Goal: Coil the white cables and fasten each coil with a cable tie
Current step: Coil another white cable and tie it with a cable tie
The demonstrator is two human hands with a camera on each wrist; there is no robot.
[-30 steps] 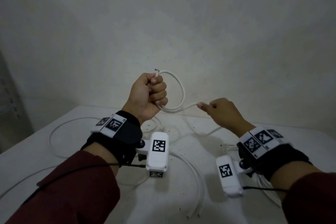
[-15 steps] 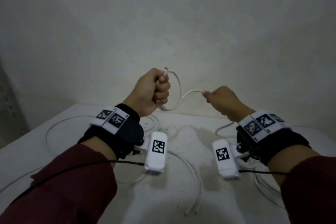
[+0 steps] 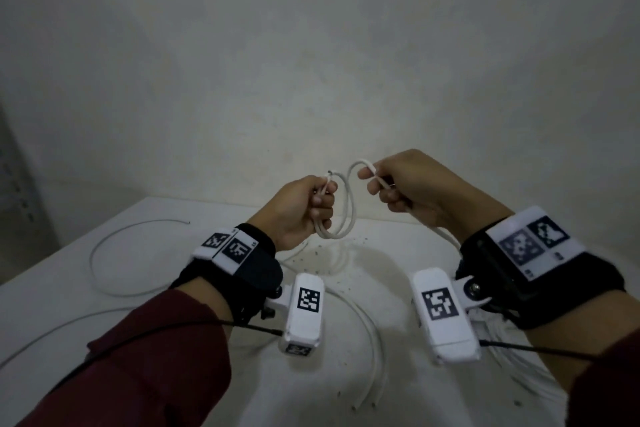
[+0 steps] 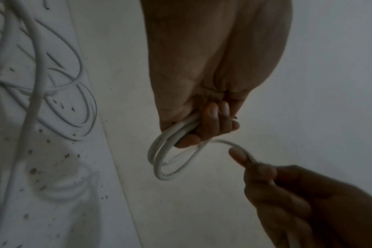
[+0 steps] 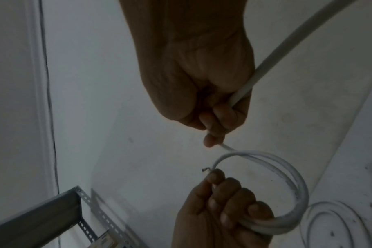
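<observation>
My left hand point(image 3: 313, 204) is a fist gripping a small coil of white cable point(image 3: 341, 230) held above the table; its bare cut end point(image 3: 329, 173) sticks up from the fist. In the left wrist view the coil point(image 4: 159, 161) shows two or three turns under the fingers point(image 4: 212, 120). My right hand point(image 3: 391, 189) pinches the same cable's running length point(image 3: 363, 163) close beside the coil, arching a fresh loop toward it. The tail point(image 5: 287, 55) runs back past my right wrist. No cable tie is visible.
Several loose white cables point(image 3: 114, 253) lie curved on the white table point(image 3: 86, 308), with more point(image 3: 374, 350) below my wrists and a pile point(image 3: 519, 367) at the right. Dark specks dot the tabletop. A plain wall stands close behind; a grey metal shelf frame point(image 5: 53, 216) is at left.
My right hand has brought its cable section left and up, close to the left fist, forming another loop. The coil in the left hand now has more turns.
</observation>
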